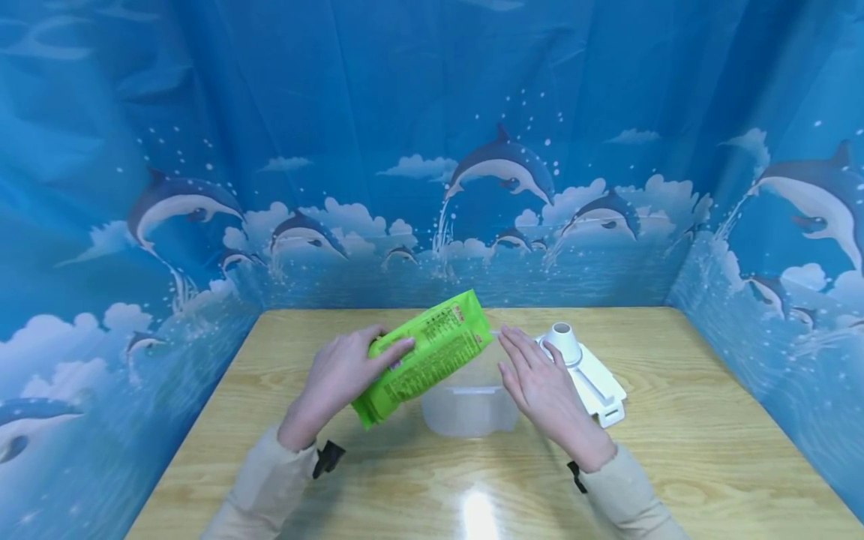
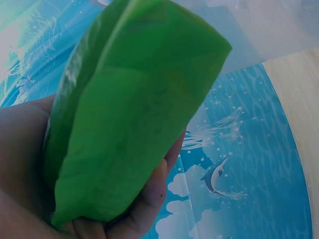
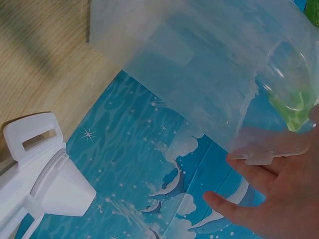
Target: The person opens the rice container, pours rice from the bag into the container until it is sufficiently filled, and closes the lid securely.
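Note:
My left hand (image 1: 344,367) grips a bright green printed bag (image 1: 432,352), thumb across its face and fingers behind it. The bag slants, its upper right end over a clear plastic container (image 1: 469,412) standing on the table. In the left wrist view the green bag (image 2: 119,109) fills the middle, with curled fingers (image 2: 149,194) along its edge. My right hand (image 1: 540,375) is stretched out with fairly straight fingers at the container's right side. In the right wrist view, its fingers lie right at the rim (image 3: 259,158) of the container.
Just right of the right hand lies a white plastic piece (image 1: 597,382) with a cone-shaped spout (image 1: 560,341) and a slotted end. The wooden table (image 1: 702,450) is enclosed by blue dolphin-printed curtains (image 1: 418,112) at the back and sides.

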`<state>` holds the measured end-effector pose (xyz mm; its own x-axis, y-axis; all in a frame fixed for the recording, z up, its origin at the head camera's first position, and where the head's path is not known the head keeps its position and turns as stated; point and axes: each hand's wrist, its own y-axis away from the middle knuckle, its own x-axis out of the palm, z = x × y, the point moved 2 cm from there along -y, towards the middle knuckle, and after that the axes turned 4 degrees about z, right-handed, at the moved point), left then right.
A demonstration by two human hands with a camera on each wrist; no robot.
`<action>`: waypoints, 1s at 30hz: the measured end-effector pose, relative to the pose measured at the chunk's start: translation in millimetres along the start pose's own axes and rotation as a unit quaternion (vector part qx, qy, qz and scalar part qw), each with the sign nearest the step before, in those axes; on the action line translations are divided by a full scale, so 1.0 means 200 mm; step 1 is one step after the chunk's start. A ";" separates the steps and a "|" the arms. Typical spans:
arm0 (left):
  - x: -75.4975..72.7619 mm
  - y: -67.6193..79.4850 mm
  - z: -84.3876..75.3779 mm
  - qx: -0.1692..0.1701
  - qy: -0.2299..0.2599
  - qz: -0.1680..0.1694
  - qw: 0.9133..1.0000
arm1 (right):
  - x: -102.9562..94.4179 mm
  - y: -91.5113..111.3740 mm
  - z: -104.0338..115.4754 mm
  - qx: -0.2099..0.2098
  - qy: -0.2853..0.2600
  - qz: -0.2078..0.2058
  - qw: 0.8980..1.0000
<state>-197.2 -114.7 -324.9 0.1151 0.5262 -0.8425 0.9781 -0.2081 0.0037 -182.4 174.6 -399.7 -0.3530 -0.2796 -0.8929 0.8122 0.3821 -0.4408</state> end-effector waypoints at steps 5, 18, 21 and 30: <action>0.00 0.00 -0.01 0.009 -0.020 0.000 1.000 | 0.00 0.00 0.00 0.000 0.000 -0.002 1.000; 0.01 0.01 -0.05 0.040 -0.087 -0.033 0.995 | 0.00 0.00 -0.01 0.002 -0.001 0.000 1.000; 0.02 0.02 -0.05 0.047 -0.104 -0.052 0.992 | 0.00 0.00 -0.01 0.002 -0.001 0.000 1.000; 0.04 0.02 -0.05 0.078 -0.114 -0.107 0.985 | 0.01 0.00 -0.01 0.000 0.000 -0.001 1.000</action>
<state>-189.8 -103.7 -325.7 -0.1505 0.3764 -0.9142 0.9351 -0.2459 -0.2551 -183.4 175.6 -401.2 -0.3550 -0.2803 -0.8918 0.8118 0.3806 -0.4428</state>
